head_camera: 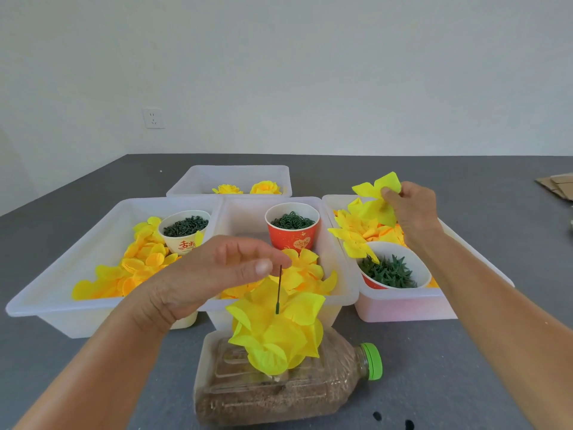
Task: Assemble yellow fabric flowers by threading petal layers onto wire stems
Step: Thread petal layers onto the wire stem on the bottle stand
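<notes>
My left hand [217,271] pinches the top of a thin green wire stem [279,290] that stands upright in a stack of yellow petal layers [276,333]. That half-built flower rests on a sand-filled plastic bottle [279,395] lying on its side. My right hand [412,209] pinches a loose yellow petal layer [376,197] and holds it in the air above the right bin [403,305], which contains more yellow petals [356,231].
The left bin [62,293] holds yellow-orange petals and a white cup of green parts [184,231]. A red cup of green rings [293,229] stands in the middle bin. The right bin holds a white bowl of green calyxes [393,268]. Finished flowers [248,189] lie in the back bin.
</notes>
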Demonstrator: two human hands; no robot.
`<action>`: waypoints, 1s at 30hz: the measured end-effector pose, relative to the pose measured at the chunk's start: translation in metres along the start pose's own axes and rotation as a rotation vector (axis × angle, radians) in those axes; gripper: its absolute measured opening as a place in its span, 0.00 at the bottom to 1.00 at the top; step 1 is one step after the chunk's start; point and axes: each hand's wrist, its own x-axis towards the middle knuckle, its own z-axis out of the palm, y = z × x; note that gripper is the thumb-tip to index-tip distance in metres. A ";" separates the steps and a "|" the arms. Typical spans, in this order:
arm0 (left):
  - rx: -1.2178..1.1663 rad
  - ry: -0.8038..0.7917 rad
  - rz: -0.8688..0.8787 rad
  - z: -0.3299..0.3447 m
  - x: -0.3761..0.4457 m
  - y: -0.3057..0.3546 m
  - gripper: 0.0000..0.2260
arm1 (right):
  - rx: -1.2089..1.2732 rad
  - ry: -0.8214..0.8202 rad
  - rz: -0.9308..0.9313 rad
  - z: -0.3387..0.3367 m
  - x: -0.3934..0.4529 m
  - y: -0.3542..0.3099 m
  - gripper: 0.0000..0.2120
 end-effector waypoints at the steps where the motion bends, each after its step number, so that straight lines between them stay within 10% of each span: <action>1: 0.007 0.043 0.012 0.000 0.001 0.000 0.33 | 0.004 -0.009 -0.020 0.003 -0.005 -0.006 0.16; 7: -0.002 0.318 0.038 0.006 0.009 0.012 0.16 | 0.155 -0.242 -0.096 0.018 -0.056 -0.048 0.05; 14: -0.133 0.475 -0.052 0.009 0.021 0.029 0.25 | 0.318 -0.482 -0.177 0.034 -0.111 -0.086 0.03; 19: -0.224 0.504 -0.023 0.009 0.021 0.030 0.06 | 0.330 -0.559 -0.214 0.039 -0.128 -0.097 0.04; 30: -0.283 0.645 0.280 0.012 0.017 0.027 0.16 | 0.432 -0.725 0.414 0.030 -0.130 -0.102 0.19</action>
